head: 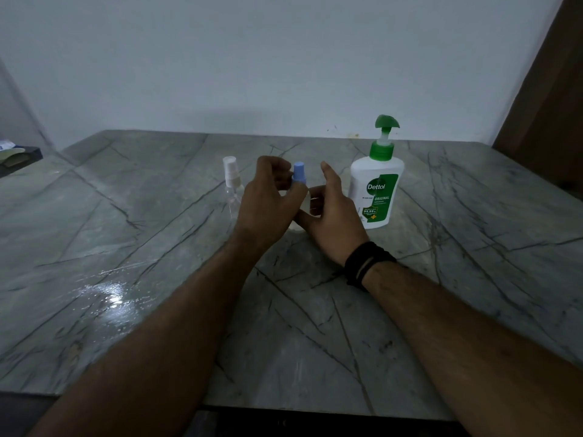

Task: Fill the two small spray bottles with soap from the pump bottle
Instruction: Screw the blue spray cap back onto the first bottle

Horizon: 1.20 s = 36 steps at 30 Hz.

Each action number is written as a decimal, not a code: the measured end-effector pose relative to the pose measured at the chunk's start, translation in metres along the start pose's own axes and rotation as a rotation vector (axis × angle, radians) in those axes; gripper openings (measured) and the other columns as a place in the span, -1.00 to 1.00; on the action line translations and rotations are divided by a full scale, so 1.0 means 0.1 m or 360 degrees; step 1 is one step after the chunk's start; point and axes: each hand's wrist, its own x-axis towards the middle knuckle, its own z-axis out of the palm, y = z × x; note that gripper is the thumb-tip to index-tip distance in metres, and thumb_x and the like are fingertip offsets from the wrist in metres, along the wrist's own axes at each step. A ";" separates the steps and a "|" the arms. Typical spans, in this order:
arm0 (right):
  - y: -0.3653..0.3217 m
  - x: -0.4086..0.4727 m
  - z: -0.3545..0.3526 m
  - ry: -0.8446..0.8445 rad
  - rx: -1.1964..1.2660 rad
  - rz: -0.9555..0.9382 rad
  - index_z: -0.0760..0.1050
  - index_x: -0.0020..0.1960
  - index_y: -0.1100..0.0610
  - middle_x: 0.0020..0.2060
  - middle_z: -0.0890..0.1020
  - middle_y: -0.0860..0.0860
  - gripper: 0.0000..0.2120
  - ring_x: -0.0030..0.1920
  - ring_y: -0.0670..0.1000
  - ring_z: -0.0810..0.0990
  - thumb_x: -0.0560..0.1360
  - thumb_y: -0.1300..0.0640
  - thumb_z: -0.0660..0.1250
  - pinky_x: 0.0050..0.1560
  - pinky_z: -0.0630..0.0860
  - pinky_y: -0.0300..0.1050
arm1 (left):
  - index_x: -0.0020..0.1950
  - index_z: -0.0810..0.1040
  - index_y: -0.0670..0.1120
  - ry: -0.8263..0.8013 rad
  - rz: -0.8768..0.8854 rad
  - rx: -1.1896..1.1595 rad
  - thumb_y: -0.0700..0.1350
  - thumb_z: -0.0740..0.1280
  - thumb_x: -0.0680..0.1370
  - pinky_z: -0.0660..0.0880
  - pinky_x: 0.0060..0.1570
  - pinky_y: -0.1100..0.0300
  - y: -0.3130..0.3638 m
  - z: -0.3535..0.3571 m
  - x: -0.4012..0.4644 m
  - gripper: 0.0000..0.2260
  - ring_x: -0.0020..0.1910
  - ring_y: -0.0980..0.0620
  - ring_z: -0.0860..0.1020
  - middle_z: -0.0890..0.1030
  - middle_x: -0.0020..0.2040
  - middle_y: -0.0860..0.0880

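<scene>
On the grey-green veined marble tabletop (157, 247), toward its far edge, the person's left hand (265, 203) curls its fingers around the blue cap of a small clear plastic spray bottle (299, 178). The right hand (331, 216), wearing a black wristband (366, 263), grips the bottle's body from the other side, thumb raised. A second small clear spray bottle with a white cap (232, 184) stands just left. The white pump bottle with green pump head (377, 184) stands just right.
</scene>
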 end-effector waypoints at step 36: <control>-0.01 0.00 -0.01 -0.0024 -0.0004 0.0042 -0.06 0.61 0.03 0.04 0.56 0.00 -0.12 0.05 -0.05 0.54 0.51 0.03 0.44 0.12 0.48 -0.18 | 0.29 0.33 -0.04 0.0003 -0.0038 -0.0030 -0.02 0.47 0.48 0.56 -0.05 0.27 0.01 0.00 -0.02 -0.52 0.02 0.13 0.58 0.53 -0.02 0.11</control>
